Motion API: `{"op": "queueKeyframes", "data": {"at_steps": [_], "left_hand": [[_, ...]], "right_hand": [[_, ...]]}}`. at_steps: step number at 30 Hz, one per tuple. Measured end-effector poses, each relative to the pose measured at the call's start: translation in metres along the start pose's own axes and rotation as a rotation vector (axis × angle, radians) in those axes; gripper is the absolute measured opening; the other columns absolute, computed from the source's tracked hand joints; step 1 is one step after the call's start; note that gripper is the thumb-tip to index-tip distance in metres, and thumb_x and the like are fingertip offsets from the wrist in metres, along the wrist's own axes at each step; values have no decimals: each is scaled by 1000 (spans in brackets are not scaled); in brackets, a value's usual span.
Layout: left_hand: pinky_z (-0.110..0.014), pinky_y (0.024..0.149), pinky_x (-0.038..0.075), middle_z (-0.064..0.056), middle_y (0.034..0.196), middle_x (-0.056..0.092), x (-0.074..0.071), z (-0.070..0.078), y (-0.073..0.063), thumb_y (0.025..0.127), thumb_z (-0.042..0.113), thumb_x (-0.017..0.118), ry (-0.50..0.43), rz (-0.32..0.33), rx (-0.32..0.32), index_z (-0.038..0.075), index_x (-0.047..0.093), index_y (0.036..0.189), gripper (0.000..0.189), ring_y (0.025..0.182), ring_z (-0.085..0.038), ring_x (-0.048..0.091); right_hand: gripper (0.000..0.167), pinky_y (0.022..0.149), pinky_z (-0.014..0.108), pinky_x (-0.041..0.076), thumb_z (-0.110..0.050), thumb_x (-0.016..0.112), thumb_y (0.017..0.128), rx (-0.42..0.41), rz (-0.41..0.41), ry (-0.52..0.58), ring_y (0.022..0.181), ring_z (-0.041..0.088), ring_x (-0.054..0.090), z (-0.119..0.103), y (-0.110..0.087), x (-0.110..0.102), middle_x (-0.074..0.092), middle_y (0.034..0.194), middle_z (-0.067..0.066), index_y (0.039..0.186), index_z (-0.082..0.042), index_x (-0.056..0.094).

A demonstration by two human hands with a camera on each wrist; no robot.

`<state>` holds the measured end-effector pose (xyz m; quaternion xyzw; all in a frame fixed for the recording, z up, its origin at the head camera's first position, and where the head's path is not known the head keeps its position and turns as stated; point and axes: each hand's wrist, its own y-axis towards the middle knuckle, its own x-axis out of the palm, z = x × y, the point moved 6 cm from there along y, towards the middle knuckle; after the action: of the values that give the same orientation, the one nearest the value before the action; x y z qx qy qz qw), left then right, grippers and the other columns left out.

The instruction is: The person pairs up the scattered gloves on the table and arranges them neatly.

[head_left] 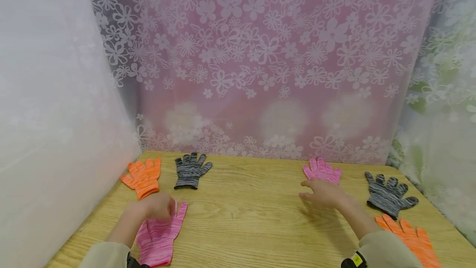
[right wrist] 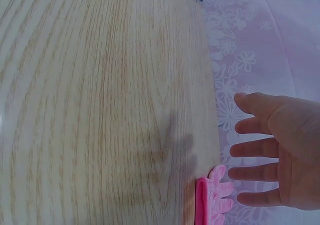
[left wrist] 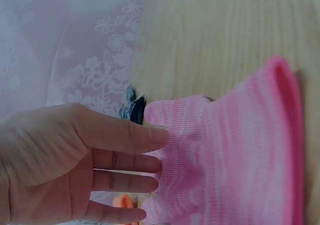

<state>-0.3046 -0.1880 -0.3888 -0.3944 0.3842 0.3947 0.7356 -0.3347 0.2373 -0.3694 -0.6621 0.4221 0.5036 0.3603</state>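
Note:
At the left front of the table lies a pink glove (head_left: 158,241), striped lighter and darker. My left hand (head_left: 158,206) is over its finger end; in the left wrist view the fingers point down, thumb tip and fingertips right at the glove's fingers, and the index finger is hidden behind the thumb. Farther back on the right is a second pink glove (head_left: 321,169), palm down flat on the wood. Close over its near side hovers my right hand (head_left: 323,192), thumb and fingers spread and holding nothing; it hides the cuff in the head view.
An orange glove (head_left: 143,177) and a grey-black glove (head_left: 189,172) lie at the back left. On the right are another grey-black glove (head_left: 390,195) and an orange glove (head_left: 412,239), partly behind my right sleeve. Flowered curtains (head_left: 260,73) hang around the wooden table (head_left: 241,226).

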Motion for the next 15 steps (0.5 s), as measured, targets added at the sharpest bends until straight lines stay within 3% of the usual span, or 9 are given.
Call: {"op": "queueKeyframes", "data": {"at_steps": [7,15], "left_hand": [[-35,62,39,1,80,53,11,6,-7,62,-9,60,110,-19,1,12,60,79,27,72,-18,44],[-31,56,29,2,72,40,20,8,-8,67,-12,55,288,86,86,14,48,68,26,62,-14,31]], "right_hand": [[50,83,53,42,-34,58,90,-17,7,-12,103,38,56,3,-3,-4,57,119,20,122,4,55],[47,87,54,39,-31,59,89,-4,28,-24,109,42,51,8,-6,-6,56,118,21,120,4,57]]}}
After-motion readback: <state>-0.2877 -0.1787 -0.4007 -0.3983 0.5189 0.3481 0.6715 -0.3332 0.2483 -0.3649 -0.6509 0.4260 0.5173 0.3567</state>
